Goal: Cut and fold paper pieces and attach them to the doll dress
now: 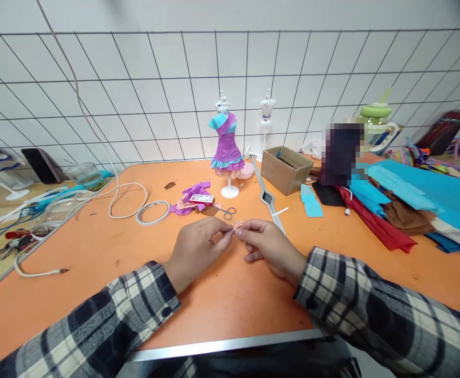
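A small peach scrap (238,224) is over the middle of the table (222,320), pinched between finger and thumb of both the left hand (200,249) and the right hand (273,245), likely because it is too tiny for a full grip. Scissors (227,214) lie just past it, seemingly for easy reach. Near the table's far edge, a white stand (230,191) holds a purple and blue dress (228,147) upright, perhaps to keep its shape.
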`<action>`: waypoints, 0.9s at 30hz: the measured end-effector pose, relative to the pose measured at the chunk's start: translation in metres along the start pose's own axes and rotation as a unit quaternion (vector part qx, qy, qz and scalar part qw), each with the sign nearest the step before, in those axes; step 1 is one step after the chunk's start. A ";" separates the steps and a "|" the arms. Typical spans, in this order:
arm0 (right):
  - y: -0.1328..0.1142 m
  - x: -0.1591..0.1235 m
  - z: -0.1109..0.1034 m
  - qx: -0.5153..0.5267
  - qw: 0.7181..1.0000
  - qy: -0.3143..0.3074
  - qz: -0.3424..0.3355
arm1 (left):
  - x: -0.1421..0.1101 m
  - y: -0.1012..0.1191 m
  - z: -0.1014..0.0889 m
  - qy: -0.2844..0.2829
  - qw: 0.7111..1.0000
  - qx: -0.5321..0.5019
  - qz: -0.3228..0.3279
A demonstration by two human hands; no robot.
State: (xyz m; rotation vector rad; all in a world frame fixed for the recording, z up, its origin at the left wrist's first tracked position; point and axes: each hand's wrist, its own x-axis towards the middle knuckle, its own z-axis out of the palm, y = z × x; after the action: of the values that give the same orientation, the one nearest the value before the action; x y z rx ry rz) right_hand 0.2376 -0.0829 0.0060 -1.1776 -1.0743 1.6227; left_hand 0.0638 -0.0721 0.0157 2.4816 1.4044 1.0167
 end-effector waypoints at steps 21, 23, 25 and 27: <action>0.000 0.000 0.002 0.040 0.999 -0.017 -0.013 | 0.001 0.002 0.001 -0.090 0.826 -0.474 -0.292; 0.000 0.001 0.002 0.020 1.000 -0.006 -0.020 | 0.000 0.003 0.001 -0.094 0.813 -0.494 -0.294; 0.001 0.001 0.001 -0.005 0.999 -0.001 -0.035 | 0.000 0.003 0.000 -0.107 0.816 -0.488 -0.291; 0.002 0.002 -0.001 -0.030 0.998 -0.003 -0.053 | 0.001 0.004 -0.002 -0.123 0.830 -0.463 -0.285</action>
State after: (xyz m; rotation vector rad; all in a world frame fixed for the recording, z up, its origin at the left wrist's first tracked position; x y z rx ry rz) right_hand 0.2379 -0.0815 0.0029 -1.1353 -1.1767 1.5224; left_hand 0.0659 -0.0736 0.0189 1.3140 1.0654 0.8780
